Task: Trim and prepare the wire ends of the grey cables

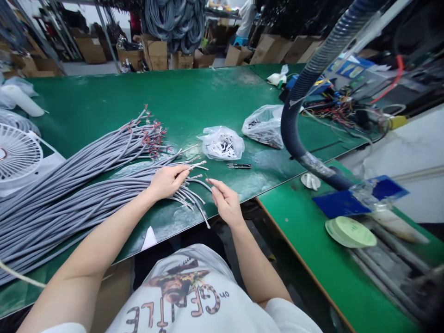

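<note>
Pinch the grey cables (114, 196), likely light and springy, just behind their pale ends (203, 163) on the tabletop (194, 101), with left grip (168, 181) clasping some and right grip (226, 202) nipping a thin, unidentifiable item (208, 176).

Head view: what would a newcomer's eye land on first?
Probably the two bundles of grey cables, sweeping from the left edge across the green table. Next, the left hand and right hand working at the nearer bundle's ends, front centre. Then the dark ribbed hose curving down on the right.
</note>
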The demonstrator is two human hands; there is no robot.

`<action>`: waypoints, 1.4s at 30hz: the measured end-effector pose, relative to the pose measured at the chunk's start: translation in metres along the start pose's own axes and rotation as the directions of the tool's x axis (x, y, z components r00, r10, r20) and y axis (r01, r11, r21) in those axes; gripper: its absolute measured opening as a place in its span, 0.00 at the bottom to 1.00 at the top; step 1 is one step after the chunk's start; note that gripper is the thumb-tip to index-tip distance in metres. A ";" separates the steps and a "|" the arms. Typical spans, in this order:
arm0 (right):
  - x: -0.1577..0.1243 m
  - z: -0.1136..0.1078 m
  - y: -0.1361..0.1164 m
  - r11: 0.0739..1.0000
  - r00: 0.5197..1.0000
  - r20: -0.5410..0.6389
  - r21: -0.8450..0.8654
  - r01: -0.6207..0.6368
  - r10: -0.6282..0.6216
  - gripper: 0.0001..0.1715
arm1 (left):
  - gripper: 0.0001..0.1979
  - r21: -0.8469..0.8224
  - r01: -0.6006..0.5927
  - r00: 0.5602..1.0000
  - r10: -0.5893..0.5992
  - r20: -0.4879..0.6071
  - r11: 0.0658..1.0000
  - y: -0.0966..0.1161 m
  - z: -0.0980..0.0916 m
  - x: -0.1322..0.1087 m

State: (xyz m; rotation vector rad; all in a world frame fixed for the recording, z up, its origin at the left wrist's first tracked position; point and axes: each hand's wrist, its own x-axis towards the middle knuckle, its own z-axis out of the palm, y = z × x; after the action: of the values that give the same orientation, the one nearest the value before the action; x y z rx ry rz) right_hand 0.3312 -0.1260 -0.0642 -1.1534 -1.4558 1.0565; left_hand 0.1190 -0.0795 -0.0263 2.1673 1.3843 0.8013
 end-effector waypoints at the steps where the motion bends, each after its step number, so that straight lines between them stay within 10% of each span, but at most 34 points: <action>1: 0.002 0.001 0.000 1.000 1.000 -0.003 0.002 -0.006 0.006 0.18 | 0.19 0.014 -0.004 1.000 0.004 0.002 1.000 -0.001 0.001 0.000; 25: 0.017 0.006 -0.005 0.999 1.000 0.011 0.033 -0.016 0.015 0.18 | 0.20 0.261 -0.065 0.993 0.035 0.117 0.963 0.001 0.003 -0.005; 36: 0.033 0.011 -0.010 0.971 0.996 -0.060 -0.233 0.056 -0.072 0.15 | 0.21 0.342 -0.074 0.990 0.029 0.135 0.937 0.002 0.004 -0.005; 42: 0.014 0.021 -0.040 0.936 0.931 0.238 -0.153 0.316 -0.276 0.13 | 0.20 0.317 0.038 0.996 -0.063 0.068 0.948 0.004 0.007 -0.001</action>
State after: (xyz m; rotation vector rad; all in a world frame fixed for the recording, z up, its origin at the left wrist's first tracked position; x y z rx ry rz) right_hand 0.3031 -0.1205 -0.0264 -0.9278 -1.8688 0.8625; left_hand 0.1256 -0.0826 -0.0293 2.3594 1.6124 0.4964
